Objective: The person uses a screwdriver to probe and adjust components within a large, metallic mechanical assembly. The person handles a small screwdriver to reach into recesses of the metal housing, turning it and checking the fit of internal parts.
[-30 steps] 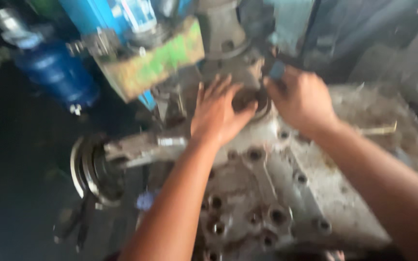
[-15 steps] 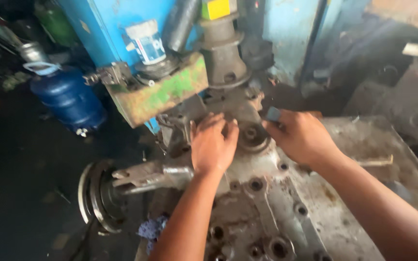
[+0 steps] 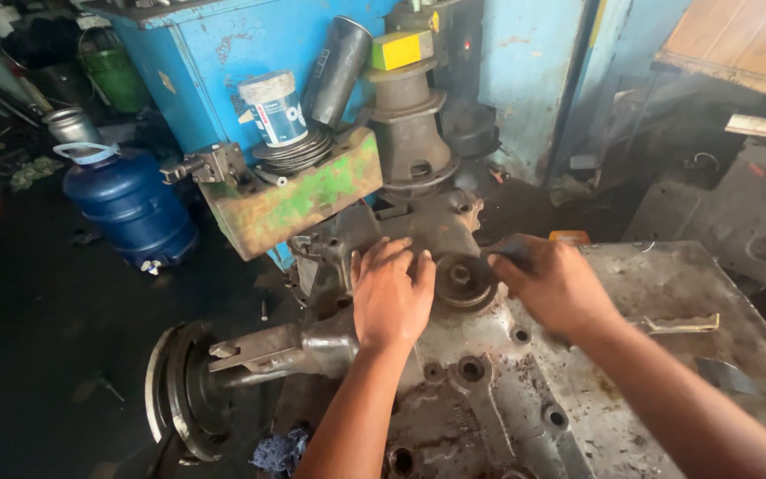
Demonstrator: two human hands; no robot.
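A greasy grey engine casing (image 3: pixel 569 390) with several bolt holes fills the lower right. At its far end sits a round pulley-like hub (image 3: pixel 461 279). My left hand (image 3: pixel 390 293) lies flat on the casing just left of the hub, fingers spread over the housing. My right hand (image 3: pixel 553 282) is closed around a dark tool handle whose tip reaches the hub from the right. A pulley wheel on a shaft (image 3: pixel 183 386) sticks out to the left of the casing.
A blue water jug (image 3: pixel 130 208) stands on the dark floor at left. A blue cabinet (image 3: pixel 223 62) behind holds a green metal block (image 3: pixel 299 200), a filter can (image 3: pixel 275 108) and stacked metal parts (image 3: pixel 410 124). A flat metal strip (image 3: pixel 680 325) lies on the casing.
The view has steadied and pulled back. Both hands stay at the hub; my left hand shifted slightly left and flattened, while my right hand kept its grip on the tool.
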